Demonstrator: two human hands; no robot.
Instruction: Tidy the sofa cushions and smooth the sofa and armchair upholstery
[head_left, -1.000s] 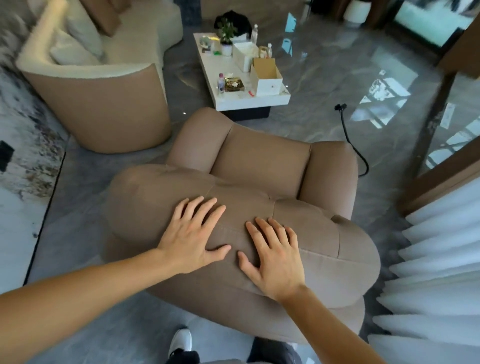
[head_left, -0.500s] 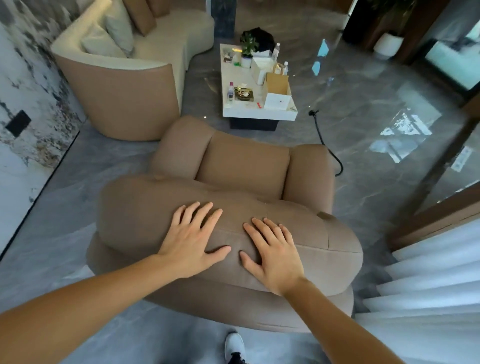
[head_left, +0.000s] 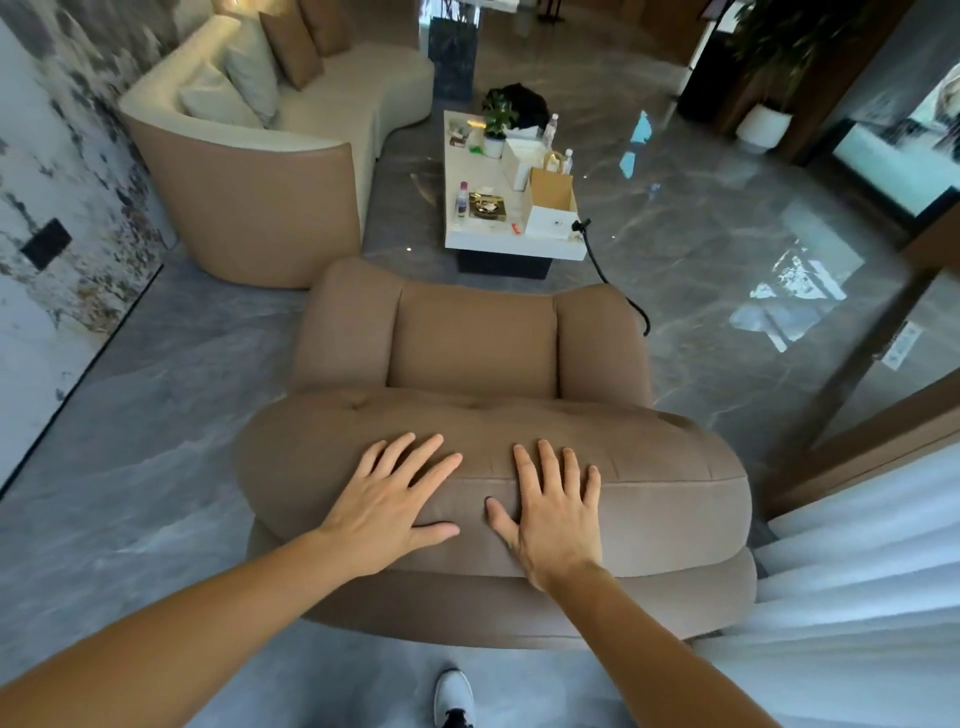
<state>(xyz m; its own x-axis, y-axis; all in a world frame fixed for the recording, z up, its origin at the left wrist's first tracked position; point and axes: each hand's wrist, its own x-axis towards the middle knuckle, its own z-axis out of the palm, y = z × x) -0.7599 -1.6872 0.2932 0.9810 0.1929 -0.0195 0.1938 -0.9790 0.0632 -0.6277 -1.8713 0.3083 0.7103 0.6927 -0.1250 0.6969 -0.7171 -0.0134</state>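
A tan armchair (head_left: 475, 338) faces away from me in the middle of the view. I stand behind it. Both palms lie flat on the top of its padded backrest (head_left: 665, 467). My left hand (head_left: 395, 499) rests left of centre with fingers spread. A short gap to the right, my right hand (head_left: 556, 509) is also spread flat. Neither hand holds anything. At the far left stands a curved cream sofa (head_left: 249, 187) with cream cushions (head_left: 228, 93) and tan cushions (head_left: 296, 47) leaning on its back.
A white coffee table (head_left: 467, 239) beyond the armchair carries a plant, bottles, boxes and a tray. A black cable (head_left: 613, 280) runs over the glossy grey floor to the armchair's right. White pleated curtains (head_left: 857, 597) hang at my right. A marble wall (head_left: 52, 156) is left.
The view has swung round the armchair and tilted up, showing more of the room. Both hands stay flat on the backrest top, with the gap between them slightly wider.
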